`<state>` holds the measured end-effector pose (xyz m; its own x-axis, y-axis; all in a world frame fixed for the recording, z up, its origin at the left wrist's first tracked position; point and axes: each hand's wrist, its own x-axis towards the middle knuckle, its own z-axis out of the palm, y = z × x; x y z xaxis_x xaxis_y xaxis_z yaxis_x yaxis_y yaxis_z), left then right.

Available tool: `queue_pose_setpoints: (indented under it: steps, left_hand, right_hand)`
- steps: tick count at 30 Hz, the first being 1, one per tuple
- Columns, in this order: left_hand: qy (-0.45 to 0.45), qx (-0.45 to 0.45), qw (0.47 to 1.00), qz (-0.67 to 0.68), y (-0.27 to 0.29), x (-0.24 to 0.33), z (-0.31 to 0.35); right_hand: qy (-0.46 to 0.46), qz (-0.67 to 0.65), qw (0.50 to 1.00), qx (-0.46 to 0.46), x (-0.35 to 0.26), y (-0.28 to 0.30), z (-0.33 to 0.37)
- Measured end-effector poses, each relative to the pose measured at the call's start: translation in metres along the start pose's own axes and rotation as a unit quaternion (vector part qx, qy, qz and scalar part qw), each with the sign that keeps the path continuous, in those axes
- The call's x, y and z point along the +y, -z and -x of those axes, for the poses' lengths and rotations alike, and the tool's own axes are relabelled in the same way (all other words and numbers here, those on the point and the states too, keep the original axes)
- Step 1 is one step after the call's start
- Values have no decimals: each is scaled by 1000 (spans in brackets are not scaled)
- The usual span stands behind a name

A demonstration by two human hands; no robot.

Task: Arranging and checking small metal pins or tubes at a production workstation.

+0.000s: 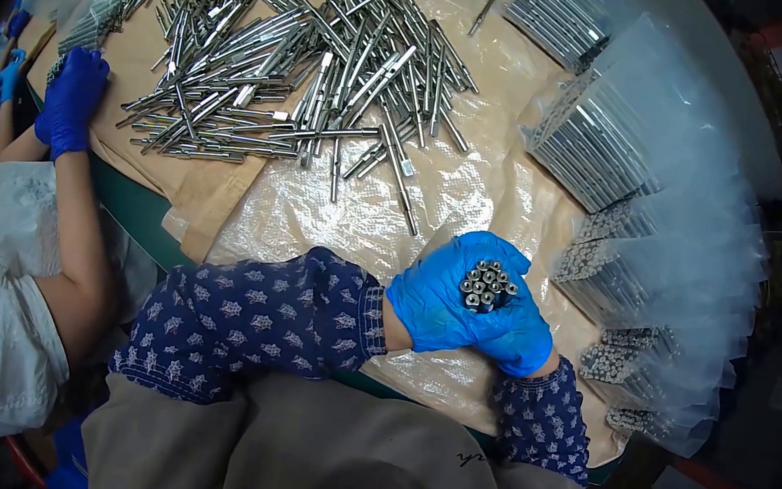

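Observation:
My left hand and my right hand, both in light blue gloves, are closed together around a bundle of slim metal rods. The round ends of the rods, several with a hole in the middle, face up between my fingers. Their lengths are hidden inside the gloves. Beyond my hands, a large loose pile of shiny metal rods spreads over the table, some with white bands. To the right of my hands stand clear plastic bags of stacked rods.
Crinkled plastic sheeting and brown paper cover the green table. More bagged rods line the right edge. One rod lies alone at the back. On the left, a co-worker's dark blue gloved hand is beside a bag of rods.

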<state>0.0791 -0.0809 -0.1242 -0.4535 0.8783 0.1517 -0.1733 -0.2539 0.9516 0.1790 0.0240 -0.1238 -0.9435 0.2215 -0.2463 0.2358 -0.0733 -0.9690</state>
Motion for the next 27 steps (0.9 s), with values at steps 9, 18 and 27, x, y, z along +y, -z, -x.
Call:
queue_pose_setpoints:
  steps: [9,18,27]
  left_hand:
    - [-16,-6,1000,-24,1,-11,2]
    - [-73,-8,997,-33,1,-18,-3]
    - [-59,-23,998,-27,1,-11,-4]
  right_hand:
    - [-29,32,999,2,5,5,-2]
    - [-76,-61,995,-34,24,21,-1]
    - [-139,-246,954,-104,43,33,-1]
